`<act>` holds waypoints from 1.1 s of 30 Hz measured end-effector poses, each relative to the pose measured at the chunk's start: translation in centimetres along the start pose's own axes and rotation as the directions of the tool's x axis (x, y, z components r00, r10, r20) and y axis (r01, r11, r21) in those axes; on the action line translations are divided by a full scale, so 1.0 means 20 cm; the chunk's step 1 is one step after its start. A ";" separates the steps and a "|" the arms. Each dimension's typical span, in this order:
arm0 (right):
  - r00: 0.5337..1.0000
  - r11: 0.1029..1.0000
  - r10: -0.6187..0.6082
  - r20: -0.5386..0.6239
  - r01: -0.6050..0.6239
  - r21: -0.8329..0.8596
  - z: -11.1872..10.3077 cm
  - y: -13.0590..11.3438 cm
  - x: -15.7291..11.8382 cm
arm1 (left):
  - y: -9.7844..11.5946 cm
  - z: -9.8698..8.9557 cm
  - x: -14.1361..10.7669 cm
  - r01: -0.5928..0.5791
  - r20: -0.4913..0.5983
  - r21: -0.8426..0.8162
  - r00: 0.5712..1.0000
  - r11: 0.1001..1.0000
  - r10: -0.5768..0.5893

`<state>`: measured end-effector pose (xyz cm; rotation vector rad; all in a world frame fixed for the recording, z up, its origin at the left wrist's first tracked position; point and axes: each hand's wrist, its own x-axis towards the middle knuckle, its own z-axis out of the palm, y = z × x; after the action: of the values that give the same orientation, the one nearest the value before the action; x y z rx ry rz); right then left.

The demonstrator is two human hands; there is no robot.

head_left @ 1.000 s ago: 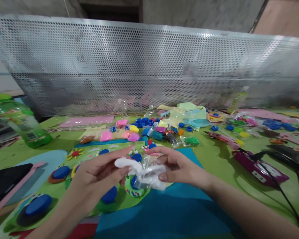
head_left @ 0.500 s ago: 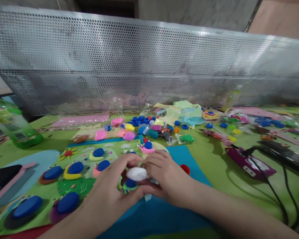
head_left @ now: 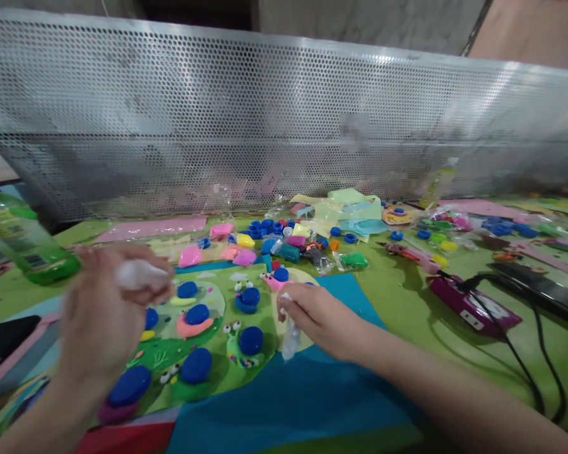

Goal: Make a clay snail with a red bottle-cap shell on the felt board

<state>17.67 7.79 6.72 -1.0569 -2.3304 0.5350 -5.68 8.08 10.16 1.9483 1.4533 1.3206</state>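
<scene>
Holding white clay (head_left: 141, 275) in L hand (head_left: 101, 302), gripped by curled fingers, sitting inside the grasp w/ near face exposed and R end reaching toward fingertips. Blurred there, can't tell exact contact pts. Pinching crumpled clear bag (head_left: 291, 340) w/ R hand (head_left: 315, 315), thumb + fingers pressed together at upper part, remainder extending down below grip, near edge of blue sheet (head_left: 284, 403). Clay well apart from bag, raised approx over L part of green sheet (head_left: 264, 318). Nearest R hand: pink snail (head_left: 273, 284) just beyond, green snail w/ blue cap (head_left: 250, 340) L of bag.
</scene>
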 end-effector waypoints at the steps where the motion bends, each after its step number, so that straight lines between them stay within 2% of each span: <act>1: 0.998 0.995 0.056 0.010 -0.056 0.078 0.00 0.00 0.00 | 0.01 0.02 0.00 0.068 0.069 0.005 0.995 0.998 -0.068; 2: 0.995 0.984 0.098 0.003 -0.097 0.152 0.00 0.01 0.00 | 0.01 0.06 -0.02 0.133 0.194 0.033 0.972 0.991 -0.137; 3: 0.992 0.967 0.128 -0.014 -0.122 0.223 0.00 0.01 0.00 | 0.02 0.10 -0.04 0.155 0.315 0.027 0.936 0.988 -0.155; 4: 0.988 0.946 0.147 -0.037 -0.130 0.296 -0.01 0.01 0.00 | 0.03 0.14 -0.06 0.209 0.408 0.008 0.892 0.978 -0.194; 5: 0.985 0.921 0.161 -0.060 -0.128 0.368 -0.01 0.00 0.00 | 0.03 0.17 -0.09 0.244 0.456 -0.011 0.864 0.970 -0.213; 7: 0.978 0.859 0.184 -0.101 -0.110 0.501 -0.01 -0.01 -0.01 | 0.05 0.21 -0.12 0.259 0.481 -0.020 0.849 0.966 -0.218; 9: 0.972 0.779 0.193 -0.131 -0.070 0.624 0.00 -0.02 -0.01 | 0.07 0.22 -0.13 0.187 0.490 0.021 0.854 0.982 -0.173; 13: 0.988 0.497 0.077 -0.137 0.081 0.864 0.04 -0.06 -0.01 | 0.15 0.22 -0.10 0.004 0.576 0.061 0.816 0.998 -0.038; 14: 0.987 0.445 0.046 -0.154 0.118 0.888 0.06 -0.08 -0.02 | 0.16 0.22 -0.10 -0.021 0.563 0.066 0.827 0.998 -0.020; 15: 0.985 0.430 0.026 -0.171 0.143 0.891 0.07 -0.09 -0.03 | 0.18 0.22 -0.09 -0.035 0.539 0.070 0.842 0.997 -0.008; 17: 0.978 0.503 0.003 -0.208 0.178 0.845 0.07 -0.11 -0.06 | 0.20 0.23 -0.10 -0.048 0.520 0.057 0.854 0.997 0.011; 20: 0.956 0.682 -0.095 -0.276 0.265 0.682 0.04 -0.13 -0.09 | 0.19 0.25 -0.12 -0.034 0.589 -0.048 0.807 0.998 0.056; 22: 0.932 0.743 -0.197 -0.306 0.345 0.574 0.02 -0.14 -0.10 | 0.16 0.27 -0.14 -0.017 0.600 -0.144 0.794 0.990 0.100; 26: 0.899 0.766 -0.316 -0.304 0.430 0.477 0.01 -0.12 -0.09 | 0.09 0.28 -0.16 0.015 0.598 -0.320 0.779 0.947 0.190; 30: 0.907 0.732 -0.326 -0.266 0.420 0.537 0.03 -0.11 -0.09 | 0.11 0.28 -0.16 0.011 0.613 -0.428 0.738 0.904 0.281; 33: 0.906 0.754 -0.315 -0.285 0.421 0.505 0.02 -0.12 -0.09 | 0.14 0.27 -0.16 -0.007 0.595 -0.492 0.727 0.870 0.342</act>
<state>17.12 4.85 7.04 -0.3335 -1.9519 0.8489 0.40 5.37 8.20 1.9500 0.5394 0.7714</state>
